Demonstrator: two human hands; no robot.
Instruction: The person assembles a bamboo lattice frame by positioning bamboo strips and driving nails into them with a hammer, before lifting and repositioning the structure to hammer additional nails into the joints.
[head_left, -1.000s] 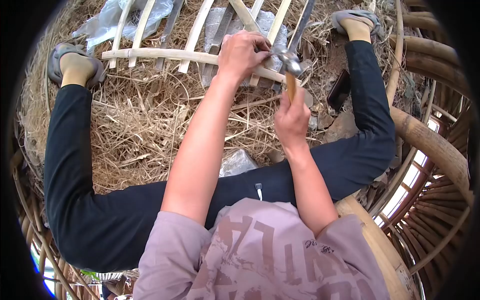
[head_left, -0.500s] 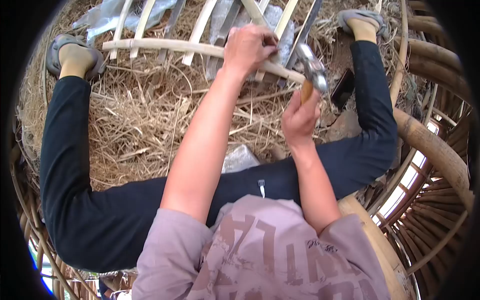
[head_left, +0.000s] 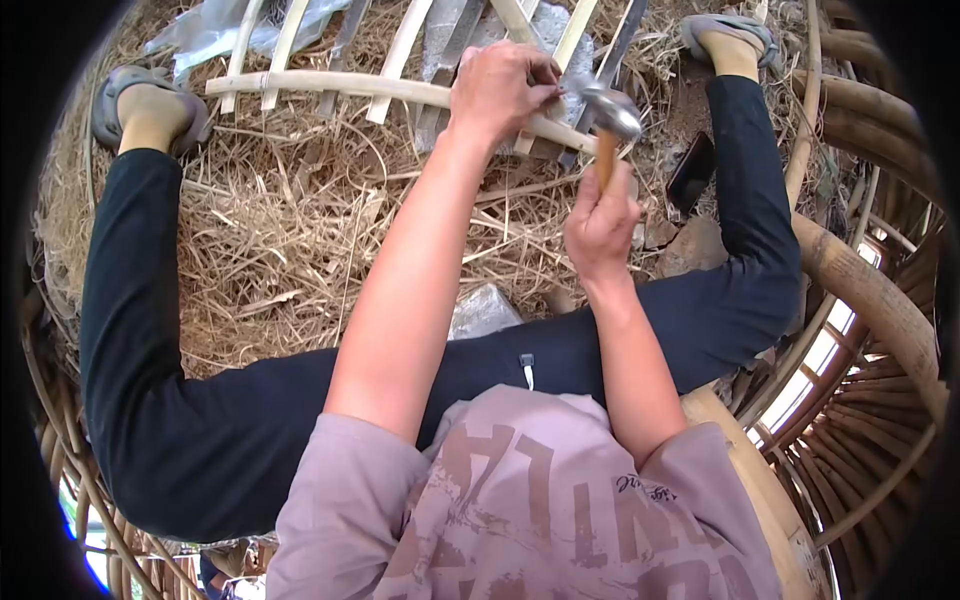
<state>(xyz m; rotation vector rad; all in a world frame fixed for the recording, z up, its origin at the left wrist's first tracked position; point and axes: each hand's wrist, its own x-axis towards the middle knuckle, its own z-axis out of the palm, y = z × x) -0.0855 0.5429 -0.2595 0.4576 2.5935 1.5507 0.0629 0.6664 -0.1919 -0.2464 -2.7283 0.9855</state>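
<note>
My right hand (head_left: 602,225) is wrapped round the wooden handle of a hammer (head_left: 606,155); its metal head is raised close to the fingertips of my left hand. My left hand (head_left: 495,95) rests over a curved bamboo strip (head_left: 350,84), thumb and fingers pinched together. Whatever sits in that pinch is too small to make out. Several pale bamboo slats (head_left: 403,50) and darker ones lie crosswise at the strip, spreading away from me. Beneath the slats, near my left hand, is a grey stone block (head_left: 432,125).
Straw and shavings (head_left: 280,250) cover the ground between my legs. A dark flat phone-like object (head_left: 690,175) lies by my right shin. Clear plastic sheeting (head_left: 190,40) is at the far left. Another pale block (head_left: 484,312) sits near my thigh. Curved bamboo poles (head_left: 870,290) stand on the right.
The hammer head has swung up and left, nearer my left fingertips, and my right hand has tilted with it. My left hand stays at nearly the same place on the strip.
</note>
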